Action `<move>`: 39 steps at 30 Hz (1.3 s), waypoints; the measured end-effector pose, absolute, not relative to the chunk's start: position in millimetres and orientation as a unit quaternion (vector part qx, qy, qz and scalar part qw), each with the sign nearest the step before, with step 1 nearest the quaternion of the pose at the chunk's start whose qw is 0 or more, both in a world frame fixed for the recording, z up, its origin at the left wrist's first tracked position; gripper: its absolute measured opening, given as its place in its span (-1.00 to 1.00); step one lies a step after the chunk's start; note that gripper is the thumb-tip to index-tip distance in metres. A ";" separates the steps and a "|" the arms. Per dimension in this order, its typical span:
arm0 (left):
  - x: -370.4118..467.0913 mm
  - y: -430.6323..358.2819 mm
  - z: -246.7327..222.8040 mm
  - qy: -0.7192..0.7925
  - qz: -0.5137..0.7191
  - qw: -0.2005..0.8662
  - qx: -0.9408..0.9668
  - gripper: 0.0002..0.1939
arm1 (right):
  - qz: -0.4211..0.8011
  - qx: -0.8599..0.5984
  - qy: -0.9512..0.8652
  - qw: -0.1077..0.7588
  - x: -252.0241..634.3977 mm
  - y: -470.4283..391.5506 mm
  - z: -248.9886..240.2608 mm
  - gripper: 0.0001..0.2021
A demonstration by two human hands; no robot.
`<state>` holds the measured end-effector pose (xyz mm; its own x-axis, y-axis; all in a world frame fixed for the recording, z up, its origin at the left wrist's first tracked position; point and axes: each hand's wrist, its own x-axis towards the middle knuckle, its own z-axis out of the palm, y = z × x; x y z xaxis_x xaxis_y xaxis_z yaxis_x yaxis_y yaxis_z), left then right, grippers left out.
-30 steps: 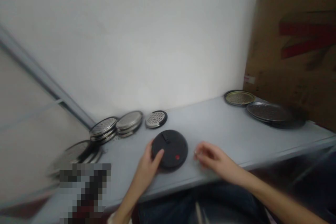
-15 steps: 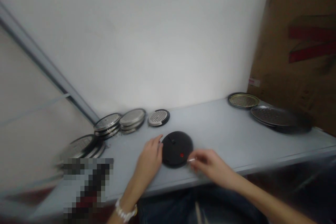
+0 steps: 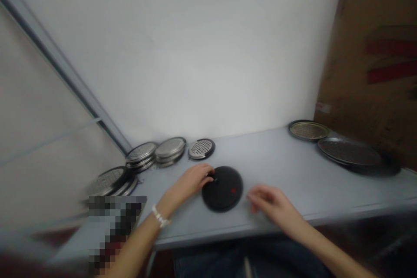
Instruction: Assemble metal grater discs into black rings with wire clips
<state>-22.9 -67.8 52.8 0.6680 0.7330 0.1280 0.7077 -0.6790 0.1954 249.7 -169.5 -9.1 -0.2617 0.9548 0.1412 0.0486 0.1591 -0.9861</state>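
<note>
A round black disc [image 3: 226, 200] with a small red spot lies flat on the grey table. My left hand [image 3: 195, 178] reaches over its upper left edge. The thumb and fingers are closed around a small black piece [image 3: 215, 179] on the disc's top. Right of the disc, apart from it, my right hand [image 3: 269, 202] hangs over the table with thumb and fingers bent together. Whatever its fingertips hold, if anything, is blurred and too small to tell.
Several round metal discs with holes and dark rims stand in stacks [image 3: 141, 156] at the back left, with a single perforated disc [image 3: 201, 149] beside them. Larger round trays [image 3: 348, 152] lie at the right, near a cardboard box [image 3: 365, 108]. A table [image 3: 276, 160] edge runs along the front.
My left hand has moved from the disc's left rim onto the small black piece on top. The right hand has drawn away from the disc's edge to the right. The view has shifted slightly.
</note>
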 end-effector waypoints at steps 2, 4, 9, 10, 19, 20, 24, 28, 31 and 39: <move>-19.6 -82.0 48.0 0.408 0.099 0.054 0.906 -0.75 | 0.505 -0.410 -0.606 0.459 251.1 -167.8 -11.5 -0.57; -10.3 -101.0 40.5 0.432 0.106 0.031 0.895 -0.68 | 0.504 -0.410 -0.599 0.468 250.2 -167.4 -14.5 -0.57; 22.4 -147.0 32.0 0.438 0.137 0.079 0.885 -0.63 | 0.464 -0.422 -0.623 0.467 244.0 -172.9 -18.5 -0.58; 27.5 -152.7 33.9 0.426 0.162 0.120 0.882 -0.62 | 0.451 -0.423 -0.637 0.460 243.2 -174.7 -18.0 -0.59; 51.1 -171.6 35.4 0.438 0.322 0.402 0.737 -0.79 | 0.451 -0.384 -0.668 0.452 236.8 -188.3 -10.1 -0.71; 50.9 -172.9 32.0 0.439 0.325 0.430 0.719 -0.77 | 0.455 -0.380 -0.665 0.455 235.3 -189.7 -9.5 -0.72; 44.2 -175.8 22.5 0.439 0.337 0.531 0.642 -0.73 | 0.436 -0.383 -0.685 0.441 228.4 -192.8 -6.8 -0.79; 37.6 -175.8 20.7 0.440 0.349 0.574 0.596 -0.70 | 0.416 -0.378 -0.708 0.428 222.5 -191.8 -5.3 -0.80; 36.5 -175.6 20.5 0.440 0.362 0.597 0.565 -0.68 | 0.404 -0.387 -0.707 0.432 220.2 -190.8 -6.5 -0.80; 35.1 -175.4 17.0 0.440 0.378 0.594 0.558 -0.73 | 0.405 -0.386 -0.703 0.439 221.1 -191.1 -13.2 -0.87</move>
<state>35.1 -175.4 17.0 0.3282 0.9393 -0.0998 0.0425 0.0909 0.9950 221.1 -191.1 -13.2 -0.3161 0.8988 0.3037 0.1873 0.3729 -0.9088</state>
